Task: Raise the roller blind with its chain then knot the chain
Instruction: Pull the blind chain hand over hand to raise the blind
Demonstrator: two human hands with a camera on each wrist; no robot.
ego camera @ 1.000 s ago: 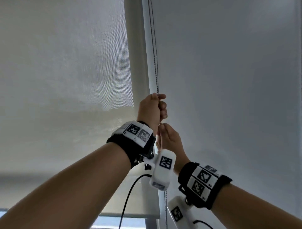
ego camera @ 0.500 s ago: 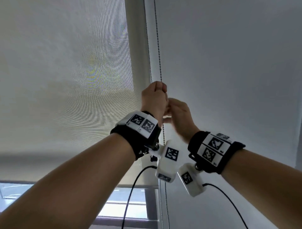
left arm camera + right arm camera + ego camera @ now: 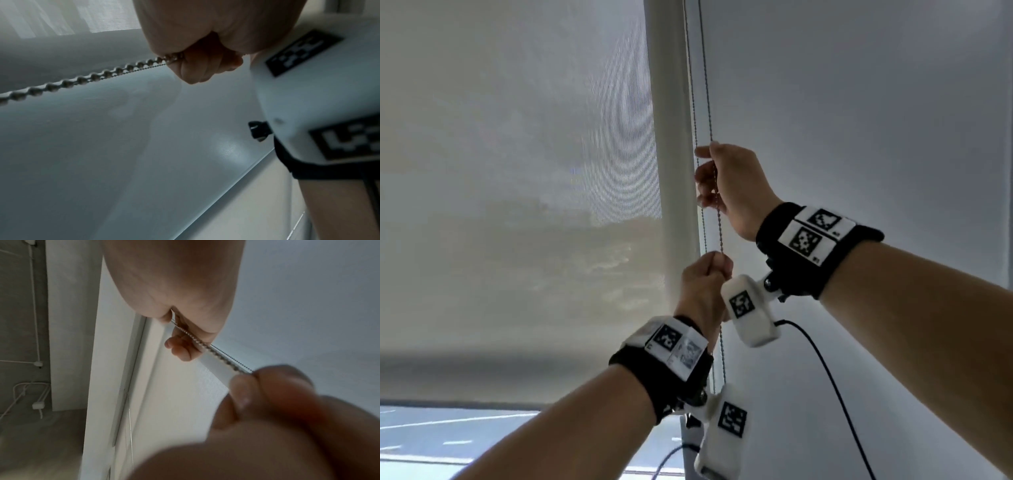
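Note:
A metal bead chain (image 3: 707, 102) hangs in two strands beside the white window post (image 3: 671, 137). My right hand (image 3: 717, 178) is the upper one, its fingers curled round one strand. Lower down, my left hand (image 3: 709, 270) holds the same strand in a closed fist. In the left wrist view the chain (image 3: 82, 79) runs taut out of the left hand (image 3: 197, 65). The right wrist view shows the right hand (image 3: 185, 340) curled on the chain (image 3: 216, 353), with the left hand (image 3: 267, 394) blurred below. The translucent roller blind (image 3: 517, 205) hangs at the left, its bottom bar (image 3: 482, 377) above bare window glass (image 3: 448, 438).
A second, grey blind (image 3: 859, 120) covers the right side behind my right arm. Black cables (image 3: 825, 370) trail from the white wrist cameras. A ceiling with white conduits (image 3: 35, 321) shows in the right wrist view.
My left hand has come down with the chain in its fist. My right hand has risen from beneath it and now grips the chain above it.

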